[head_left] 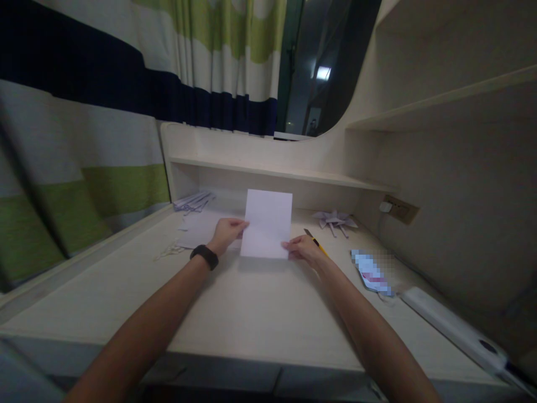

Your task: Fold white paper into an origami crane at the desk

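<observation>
A blank white sheet of paper [267, 224] is held up above the desk, tilted toward me. My left hand [229, 230], with a dark band on its wrist, pinches the sheet's left edge. At the lower right corner, my right hand [304, 250] grips the same sheet between thumb and fingers. A yellow utility knife [321, 247] lies just beyond my right hand, partly hidden by it. Behind my left hand, more white paper [197, 232] rests flat on the desk.
Folded paper strips [195, 201] are piled at the back left, near small pale loops [172, 250]. Folded paper pieces [334, 219] sit at the back right. A phone [371, 273] and a long white device [455, 327] lie on the right. A low shelf [272, 172] spans the desk's back.
</observation>
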Demonstrator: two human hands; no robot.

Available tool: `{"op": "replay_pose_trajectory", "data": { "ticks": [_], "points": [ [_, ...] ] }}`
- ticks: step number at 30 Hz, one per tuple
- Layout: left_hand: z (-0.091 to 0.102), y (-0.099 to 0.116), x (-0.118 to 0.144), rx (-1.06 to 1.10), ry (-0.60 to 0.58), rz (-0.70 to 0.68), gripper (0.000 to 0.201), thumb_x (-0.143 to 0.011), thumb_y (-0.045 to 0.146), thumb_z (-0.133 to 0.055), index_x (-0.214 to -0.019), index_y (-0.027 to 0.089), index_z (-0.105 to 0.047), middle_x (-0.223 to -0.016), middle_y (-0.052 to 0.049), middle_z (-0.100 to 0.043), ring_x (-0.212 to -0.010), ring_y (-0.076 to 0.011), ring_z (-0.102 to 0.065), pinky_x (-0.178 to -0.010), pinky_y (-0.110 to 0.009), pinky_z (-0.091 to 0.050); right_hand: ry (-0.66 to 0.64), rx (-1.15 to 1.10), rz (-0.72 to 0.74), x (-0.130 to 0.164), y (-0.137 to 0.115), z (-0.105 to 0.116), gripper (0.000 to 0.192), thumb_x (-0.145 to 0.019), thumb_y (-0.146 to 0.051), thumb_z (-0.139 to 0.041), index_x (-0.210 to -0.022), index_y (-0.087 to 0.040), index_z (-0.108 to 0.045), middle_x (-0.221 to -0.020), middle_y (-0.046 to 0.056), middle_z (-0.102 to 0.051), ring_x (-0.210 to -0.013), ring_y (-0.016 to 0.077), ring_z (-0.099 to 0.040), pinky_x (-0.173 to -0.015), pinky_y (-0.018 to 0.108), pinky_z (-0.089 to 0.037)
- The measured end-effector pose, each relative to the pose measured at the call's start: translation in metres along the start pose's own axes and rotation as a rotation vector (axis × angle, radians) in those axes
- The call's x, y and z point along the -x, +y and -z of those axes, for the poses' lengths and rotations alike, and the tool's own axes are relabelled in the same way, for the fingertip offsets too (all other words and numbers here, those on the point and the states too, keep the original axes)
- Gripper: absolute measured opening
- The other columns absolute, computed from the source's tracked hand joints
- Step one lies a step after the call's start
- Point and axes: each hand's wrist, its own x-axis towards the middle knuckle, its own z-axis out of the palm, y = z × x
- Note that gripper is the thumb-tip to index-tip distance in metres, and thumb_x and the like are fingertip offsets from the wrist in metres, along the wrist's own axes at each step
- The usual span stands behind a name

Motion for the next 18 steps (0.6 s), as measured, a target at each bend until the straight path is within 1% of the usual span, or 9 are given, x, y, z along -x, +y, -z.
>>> {"op": "replay_pose_trajectory", "data": {
  "ticks": [3,8,14,18],
  "points": [
    [0.003,-0.002,-0.003,0.009,-0.018,0.013,0.024,-0.062,0.033,-0.075,-0.066,0.01,-0.069,-0.059,-0.003,-0.064,-0.052,-0.0115,-0.055,-0.052,-0.024,-0.045,-0.077,0.017,-0.022,0.002,-0.001,-0.002,0.027,-0.062,-0.03,-0.08,-0.056,-0.011,-0.062,-0.051,0.005,-0.063,-0.047,0.0125,-0.06,-0.053,0.023,-0.055],
    [0.009,-0.004,-0.007,0.019,-0.045,0.038,0.028,-0.059,0.035,-0.077,-0.068,0.009,-0.07,-0.062,-0.004,-0.066,-0.054,-0.0122,-0.057,-0.055,-0.025,-0.047,-0.045,0.025,-0.001,0.003,-0.003,-0.005,0.026,-0.065,-0.027,-0.079,-0.056,-0.011,-0.061,-0.051,0.003,-0.062,-0.046,0.0115,-0.06,-0.053,0.022,-0.056],
    [0.014,-0.005,-0.009,0.047,-0.093,0.046,0.035,-0.056,0.039,-0.079,-0.071,0.008,-0.07,-0.067,-0.007,-0.068,-0.058,-0.0141,-0.06,-0.06,-0.027,-0.049,-0.156,0.04,-0.024,0.004,0.002,-0.007,0.022,-0.064,-0.023,-0.079,-0.059,-0.01,-0.062,-0.055,0.005,-0.065,-0.053,0.0147,-0.065,-0.054,0.022,-0.056],
    [0.015,-0.006,-0.009,0.067,-0.086,0.051,0.036,-0.054,0.039,-0.08,-0.072,0.008,-0.07,-0.069,-0.007,-0.069,-0.059,-0.0143,-0.061,-0.06,-0.028,-0.05,-0.15,0.008,-0.016,0.002,0.007,-0.007,0.024,-0.065,-0.023,-0.078,-0.059,-0.012,-0.059,-0.054,0.004,-0.064,-0.051,0.0123,-0.064,-0.052,0.02,-0.053]
  ]
}}
